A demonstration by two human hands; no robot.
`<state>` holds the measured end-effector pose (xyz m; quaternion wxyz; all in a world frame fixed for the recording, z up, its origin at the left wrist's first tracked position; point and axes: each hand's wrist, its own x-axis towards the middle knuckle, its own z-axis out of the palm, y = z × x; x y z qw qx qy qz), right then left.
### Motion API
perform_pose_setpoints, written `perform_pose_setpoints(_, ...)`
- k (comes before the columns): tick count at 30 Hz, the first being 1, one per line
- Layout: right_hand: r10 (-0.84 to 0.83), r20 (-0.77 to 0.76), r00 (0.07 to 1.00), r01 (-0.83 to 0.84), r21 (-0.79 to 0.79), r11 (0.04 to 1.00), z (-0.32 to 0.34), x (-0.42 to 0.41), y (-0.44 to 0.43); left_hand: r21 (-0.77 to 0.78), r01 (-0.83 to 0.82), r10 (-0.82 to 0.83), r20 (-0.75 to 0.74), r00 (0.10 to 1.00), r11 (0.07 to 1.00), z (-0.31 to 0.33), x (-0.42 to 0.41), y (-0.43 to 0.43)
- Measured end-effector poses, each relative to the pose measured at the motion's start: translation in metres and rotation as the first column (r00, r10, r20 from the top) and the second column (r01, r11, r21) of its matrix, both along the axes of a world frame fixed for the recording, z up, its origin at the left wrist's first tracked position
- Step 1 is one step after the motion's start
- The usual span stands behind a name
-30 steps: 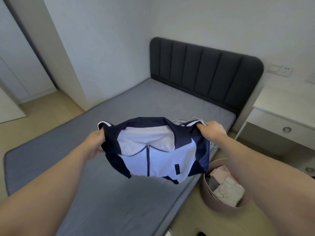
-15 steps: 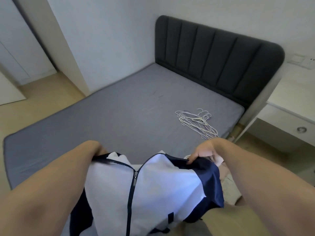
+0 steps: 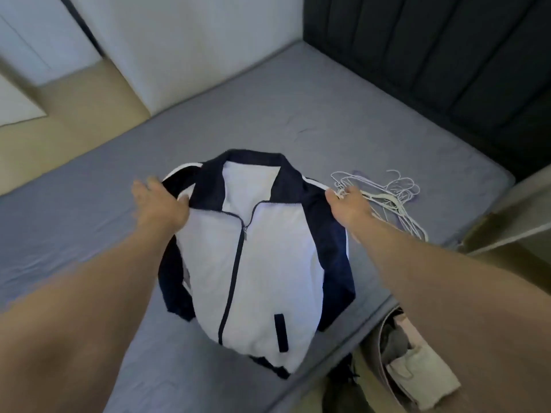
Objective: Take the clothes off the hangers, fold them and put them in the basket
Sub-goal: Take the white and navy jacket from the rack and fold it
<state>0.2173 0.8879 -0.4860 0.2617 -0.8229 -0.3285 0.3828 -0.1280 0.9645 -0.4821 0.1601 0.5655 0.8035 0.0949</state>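
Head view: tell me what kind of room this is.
Most likely a bedroom: a grey mattress with a dark padded headboard, loose hangers lying on it, and a basket of clothes beside it.

Jacket (image 3: 268,278) white, navy; bed (image 3: 298,99) grey; hangers (image 3: 383,197) white.

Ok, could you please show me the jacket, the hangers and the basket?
jacket (image 3: 268,263): head view, on the white front panel.
hangers (image 3: 380,198): head view, on the middle of the white pile.
basket (image 3: 372,353): head view, on its left rim.
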Motion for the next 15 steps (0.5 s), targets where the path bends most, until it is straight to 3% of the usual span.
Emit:
perform_pose_setpoints(3,0.045,0.105,0.993,-0.04,-0.046,0.998,-0.083,0.019,0.027,-0.146,0.115,-0.125,-0.062,0.99,0.983,-0.088,0.048,0.016)
perform_pose_setpoints(8,0.114,0.033,0.993,-0.1,-0.284,0.954,-0.216,0.04,-0.021,-0.487,0.246,-0.267,0.027,0.963,0.838,-0.226,0.13,-0.041)
perform_pose_setpoints(15,-0.056,-0.009,0.998,0.039,-0.609,0.792,-0.357,0.075,-0.092,-0.732,0.271,-0.296,0.099,0.95,0.625,-0.364,0.187,-0.143)
